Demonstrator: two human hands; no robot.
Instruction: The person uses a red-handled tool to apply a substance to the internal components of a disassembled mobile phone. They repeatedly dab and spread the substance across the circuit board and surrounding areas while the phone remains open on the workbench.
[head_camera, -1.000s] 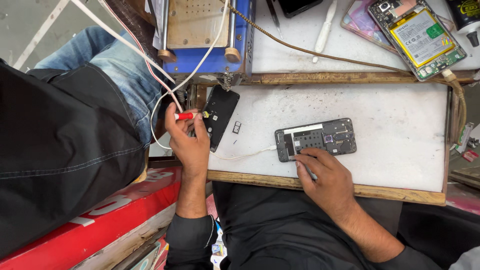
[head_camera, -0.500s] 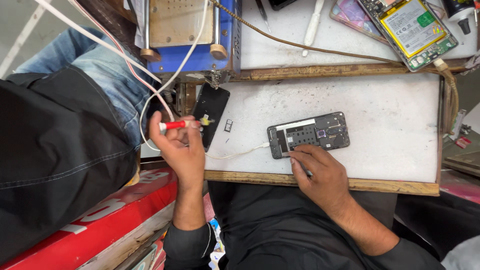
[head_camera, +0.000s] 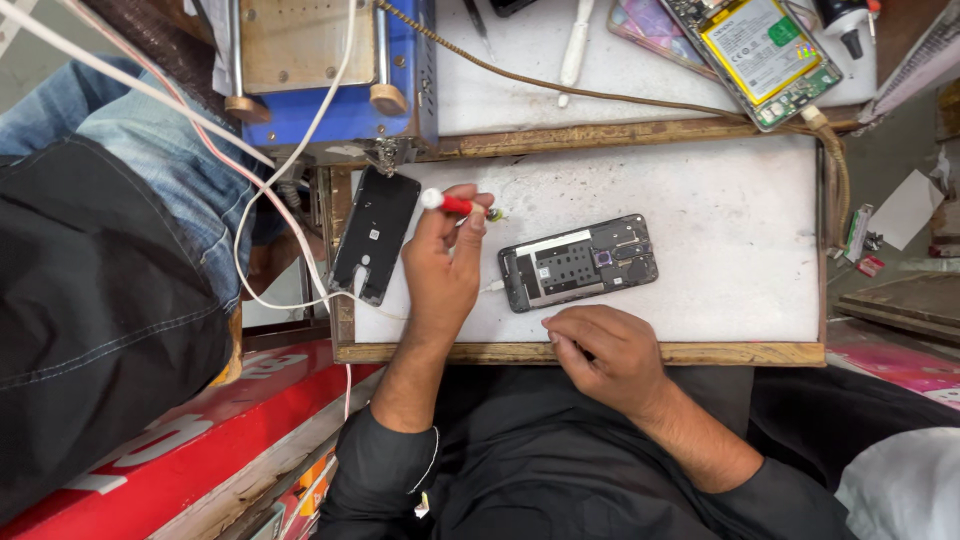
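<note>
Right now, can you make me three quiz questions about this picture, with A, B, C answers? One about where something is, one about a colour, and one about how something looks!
1. Where does the opened phone lie?
A. On the white work board
B. On the blue machine
C. On the red ledge

2. What colour is the handle of the small screwdriver in the left hand?
A. Green
B. Red
C. Yellow

3. How is the right hand?
A. Gripping the phone
B. Holding a cable
C. Resting on the board's front edge, fingers curled, holding nothing that shows

Answers:
1. A, the phone lies flat on the white board with its insides showing.
2. B, the handle is red with a white end.
3. C, the hand sits just below the phone, apart from it.
</note>
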